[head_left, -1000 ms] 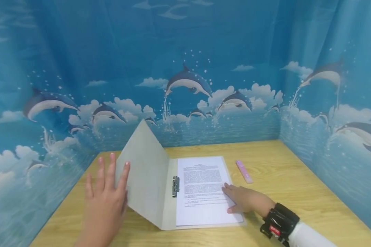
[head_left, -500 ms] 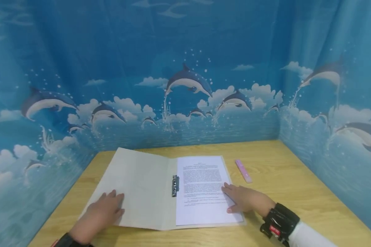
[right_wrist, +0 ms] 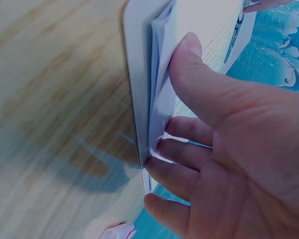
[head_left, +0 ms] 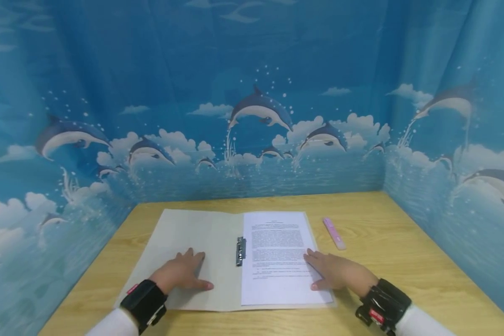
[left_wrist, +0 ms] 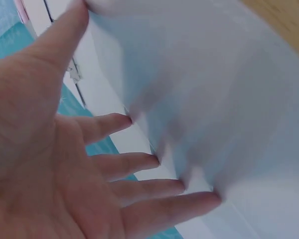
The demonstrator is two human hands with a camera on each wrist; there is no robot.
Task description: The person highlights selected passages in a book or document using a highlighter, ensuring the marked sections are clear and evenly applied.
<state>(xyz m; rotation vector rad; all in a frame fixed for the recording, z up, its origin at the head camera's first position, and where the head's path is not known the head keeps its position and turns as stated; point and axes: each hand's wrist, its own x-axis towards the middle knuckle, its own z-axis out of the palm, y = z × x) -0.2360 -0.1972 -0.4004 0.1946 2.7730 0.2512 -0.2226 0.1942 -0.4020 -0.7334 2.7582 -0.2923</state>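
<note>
1. We see the folder (head_left: pixel 212 233) spread wide on the wooden surface (head_left: pixel 374 280), its bare panel on the left and the printed sheets (head_left: pixel 273 293) lying on its right panel.
2. The left grip (head_left: pixel 180 273) is released: its fingers are splayed, and in the left wrist view we see the fingertips touching the bare panel.
3. The right grip (head_left: pixel 333 270) is released too, resting at the right edge of the sheets with the thumb over the top page; we make out no pinch.
4. The metal clip (head_left: pixel 241 252) sits near the fold, at the sheets' left edge. We cannot tell whether it bites the paper; if it does not, a sideways drag of the right grip could slide the stack out of line.
5. We judge the bare panel might spring up if the left grip lifted, should the fold be stiff.
6. In the right wrist view the page edges look slightly splayed, so a thumb catching only the top page could crease it or part it from the rest.
7. The pink object (head_left: pixel 333 233) lies near the right grip; a wide sweep outward could knock it.
</note>
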